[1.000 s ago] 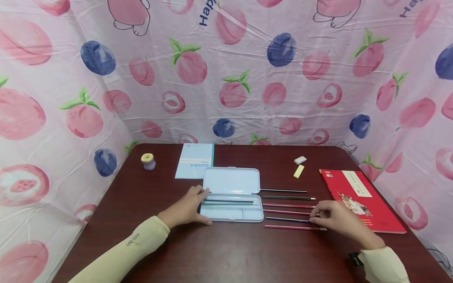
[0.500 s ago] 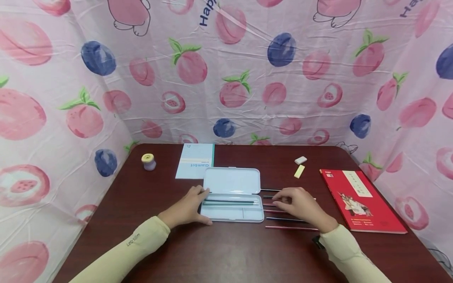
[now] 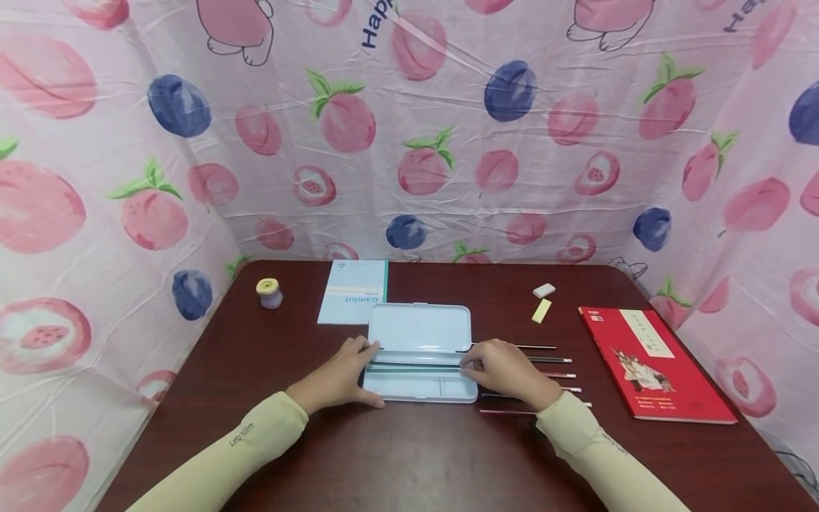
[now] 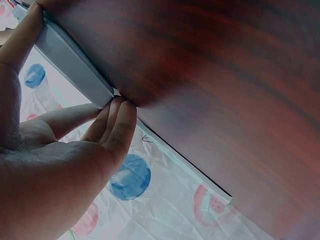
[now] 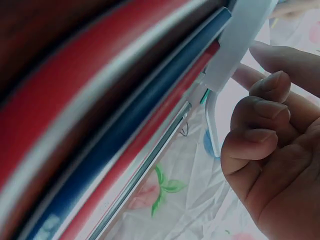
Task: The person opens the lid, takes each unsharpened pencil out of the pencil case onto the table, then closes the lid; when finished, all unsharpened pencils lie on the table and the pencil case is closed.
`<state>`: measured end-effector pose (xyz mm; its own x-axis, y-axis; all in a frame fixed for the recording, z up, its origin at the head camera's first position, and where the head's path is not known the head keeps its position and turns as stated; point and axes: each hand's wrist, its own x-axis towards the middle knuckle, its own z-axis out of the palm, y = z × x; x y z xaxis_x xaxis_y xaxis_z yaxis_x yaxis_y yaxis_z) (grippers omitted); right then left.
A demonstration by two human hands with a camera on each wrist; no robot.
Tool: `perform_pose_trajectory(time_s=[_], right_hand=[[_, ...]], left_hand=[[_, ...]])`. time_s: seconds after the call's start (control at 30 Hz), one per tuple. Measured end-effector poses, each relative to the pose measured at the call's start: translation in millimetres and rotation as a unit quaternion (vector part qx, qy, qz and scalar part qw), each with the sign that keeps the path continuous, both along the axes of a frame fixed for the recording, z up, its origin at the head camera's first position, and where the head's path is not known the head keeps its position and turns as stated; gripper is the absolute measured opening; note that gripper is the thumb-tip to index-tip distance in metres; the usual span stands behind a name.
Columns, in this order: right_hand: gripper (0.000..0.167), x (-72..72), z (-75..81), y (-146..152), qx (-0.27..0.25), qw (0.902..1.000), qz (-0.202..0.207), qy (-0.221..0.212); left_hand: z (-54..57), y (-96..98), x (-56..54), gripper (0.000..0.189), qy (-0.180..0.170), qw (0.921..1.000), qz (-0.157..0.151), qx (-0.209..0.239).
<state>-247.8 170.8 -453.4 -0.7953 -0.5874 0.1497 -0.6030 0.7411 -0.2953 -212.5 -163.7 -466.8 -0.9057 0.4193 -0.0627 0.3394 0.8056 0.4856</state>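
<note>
The left hand [image 3: 338, 375], in the centre-left of the head view, grips the left end of a pencil case [image 3: 403, 390], with the thumb at the near corner and the fingers at the far side. The right hand [image 3: 508, 373], just right of the centre, has curled fingers, and its thumb and fingertips are at the right end of the case, by the end of a green pencil [image 3: 416, 368] lying inside. Whether they pinch it, I cannot tell. The case is pale and lies a little below the middle of the frame, its lid [image 3: 419, 327] opened backward. To the right of it, partly under the right forearm, several pencils lie in a row, among them a black one [image 3: 536, 347], a blue one [image 3: 491, 395] and a red one [image 3: 505, 412]. Farther up are a white eraser [image 3: 544, 290] and a yellow block [image 3: 541, 311], near each other. A red book [image 3: 694, 377] lies at the right, a light blue notebook [image 3: 352, 288] behind the case, and a small jar [image 3: 269, 293] with yellow top stands at the upper left of the brown table [image 3: 409, 459]. Fruit-printed cloth [image 3: 441, 235] hangs around.
</note>
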Motion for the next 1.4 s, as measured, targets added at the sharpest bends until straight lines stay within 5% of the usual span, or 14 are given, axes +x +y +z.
perform_pose_trajectory(time_s=[0.73, 1.4], right_hand=[[0.008, -13.0, -2.6, -16, 0.034, 0.9994, -0.006, -0.008], [0.014, -17.7, -1.2, -16, 0.019, 0.9978, -0.016, -0.061]], left_hand=[[-1.7, -0.5, -0.2, 0.112, 0.003, 1.0000, -0.001, -0.001], [-2.3, -0.7, -0.3, 0.113, 0.008, 1.0000, -0.004, -0.004]])
